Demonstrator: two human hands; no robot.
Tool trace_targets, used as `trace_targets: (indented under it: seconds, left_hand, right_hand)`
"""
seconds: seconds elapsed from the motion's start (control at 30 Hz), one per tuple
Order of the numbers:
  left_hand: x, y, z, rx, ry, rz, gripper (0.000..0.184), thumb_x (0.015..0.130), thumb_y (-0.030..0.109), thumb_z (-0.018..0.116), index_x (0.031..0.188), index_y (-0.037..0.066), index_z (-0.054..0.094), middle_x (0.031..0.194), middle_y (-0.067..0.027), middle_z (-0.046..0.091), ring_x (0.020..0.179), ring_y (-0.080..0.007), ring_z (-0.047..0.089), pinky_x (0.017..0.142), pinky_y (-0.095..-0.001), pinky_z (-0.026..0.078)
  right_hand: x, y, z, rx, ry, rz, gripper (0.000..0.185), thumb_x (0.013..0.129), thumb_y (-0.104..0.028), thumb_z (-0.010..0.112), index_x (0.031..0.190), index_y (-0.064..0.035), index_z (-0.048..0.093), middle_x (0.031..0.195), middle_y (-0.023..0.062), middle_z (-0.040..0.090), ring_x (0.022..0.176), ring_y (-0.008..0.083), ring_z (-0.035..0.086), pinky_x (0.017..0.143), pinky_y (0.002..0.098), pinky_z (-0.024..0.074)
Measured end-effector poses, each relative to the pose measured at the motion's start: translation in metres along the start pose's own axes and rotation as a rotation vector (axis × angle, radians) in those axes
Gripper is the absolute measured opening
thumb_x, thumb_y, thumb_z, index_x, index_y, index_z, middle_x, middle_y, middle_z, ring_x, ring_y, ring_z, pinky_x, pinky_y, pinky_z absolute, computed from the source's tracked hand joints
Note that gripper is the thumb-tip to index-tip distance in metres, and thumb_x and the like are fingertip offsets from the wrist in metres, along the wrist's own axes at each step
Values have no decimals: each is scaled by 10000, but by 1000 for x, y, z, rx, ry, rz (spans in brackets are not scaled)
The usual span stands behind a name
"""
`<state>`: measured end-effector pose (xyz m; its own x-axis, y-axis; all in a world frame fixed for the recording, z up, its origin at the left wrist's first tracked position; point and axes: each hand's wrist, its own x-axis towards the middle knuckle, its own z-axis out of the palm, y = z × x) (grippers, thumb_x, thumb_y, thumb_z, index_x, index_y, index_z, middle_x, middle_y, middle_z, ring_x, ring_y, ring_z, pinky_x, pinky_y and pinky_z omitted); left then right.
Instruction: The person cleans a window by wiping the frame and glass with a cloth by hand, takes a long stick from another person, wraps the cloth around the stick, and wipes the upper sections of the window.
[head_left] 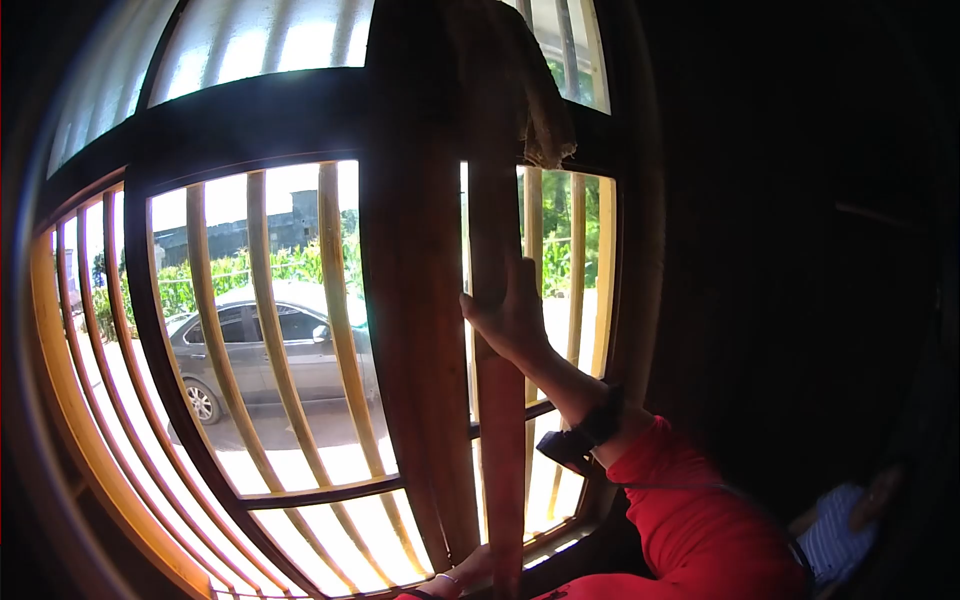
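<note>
A long, reddish-brown wooden board (508,450) stands upright before the window, close to a thick dark post (420,300). My right hand (512,318) is closed around the board at mid-height, with the thumb on its left side and fingers on the right. A black watch-like band (590,430) sits on that wrist, below it a red sleeve. Low in the view, my left hand (470,570) meets the board's left edge; its fingers are hidden in shadow and behind the wood. Near the board's top hangs a rough, frayed tan piece (545,135).
Vertical wooden bars (267,310) cross the bright window, set in a dark frame (250,115). Outside, a grey car (270,345) is parked before green plants (230,270). At lower right is another person in a striped top (840,530). Deep shadow covers the right side.
</note>
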<state>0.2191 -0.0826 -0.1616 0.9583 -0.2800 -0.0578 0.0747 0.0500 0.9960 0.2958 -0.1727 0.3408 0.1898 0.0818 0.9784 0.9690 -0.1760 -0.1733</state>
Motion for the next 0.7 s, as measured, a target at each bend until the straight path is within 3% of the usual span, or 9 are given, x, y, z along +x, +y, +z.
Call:
trace_targets:
  seconds: [0.07, 0.1, 0.2, 0.27, 0.33, 0.4, 0.47, 0.53, 0.7]
  left_hand:
    - [-29, -9, 12, 22, -18, -37, 378, 844, 270, 631, 1113, 13, 571, 1046, -48, 598, 975, -150, 543, 845, -311, 452]
    - [-41, -8, 16, 30, -21, -46, 377, 845, 271, 630, 1113, 13, 571, 1044, -48, 599, 973, -150, 544, 844, -311, 452]
    - [-65, 4, 19, 53, -38, -53, 374, 848, 274, 625, 1111, 14, 572, 1036, -49, 602, 969, -150, 546, 841, -311, 452]
    - [-64, 20, 11, 82, -40, -14, 372, 850, 276, 622, 1110, 15, 573, 1031, -50, 604, 967, -149, 547, 840, -310, 452]
    - [-54, 47, 2, 116, -36, 55, 370, 853, 278, 618, 1110, 15, 573, 1026, -50, 605, 964, -149, 548, 838, -310, 452]
    - [-34, 87, -6, 196, 13, 102, 376, 857, 297, 610, 1111, 22, 580, 1033, -65, 610, 975, -146, 548, 842, -310, 450]
    - [-15, 125, -10, 155, -42, 181, 311, 890, 268, 585, 1073, 18, 567, 1000, -52, 611, 943, -127, 546, 792, -299, 474]
    - [-7, 138, -6, 156, 37, 234, 417, 852, 348, 609, 1096, 11, 578, 1031, -76, 616, 972, -144, 548, 827, -308, 459]
    - [-26, 94, 2, 190, 27, 143, 429, 856, 369, 604, 1080, 3, 586, 1015, -93, 623, 962, -173, 568, 831, -321, 462]
  right_hand:
    - [-53, -1, -1, -37, -33, -47, 706, 703, -182, 711, 1289, -23, 350, 1070, 180, 439, 957, 326, 518, 792, 408, 462]
    - [-75, -3, -2, 71, -107, 45, 730, 701, -225, 702, 1303, -51, 329, 1101, 199, 415, 1029, 365, 476, 835, 442, 451]
    - [-81, -14, 2, 88, -77, 86, 707, 698, -211, 706, 1284, -49, 344, 1091, 197, 431, 1020, 358, 490, 831, 436, 451]
    - [-53, -11, 8, 69, -61, 83, 678, 708, -204, 704, 1269, -45, 358, 1089, 186, 451, 1021, 337, 511, 832, 421, 449]
    - [-10, -7, 13, 44, 21, -73, 709, 716, -238, 699, 1291, -42, 335, 1103, 197, 455, 1025, 354, 512, 846, 430, 446]
    - [38, 2, 18, -28, 57, -59, 747, 683, -259, 705, 1296, -64, 324, 1119, 205, 441, 1005, 391, 506, 805, 466, 464]
    - [82, 2, 14, -31, 68, -87, 770, 715, -332, 698, 1313, -36, 312, 1147, 227, 472, 1057, 378, 515, 865, 439, 447]
    - [108, 2, 10, -27, 50, -44, 782, 708, -327, 704, 1316, -36, 308, 1156, 232, 475, 1073, 378, 510, 856, 438, 453]
    - [49, -8, 5, -36, 34, 41, 757, 700, -297, 708, 1310, -45, 337, 1112, 211, 478, 1029, 364, 520, 859, 429, 455]
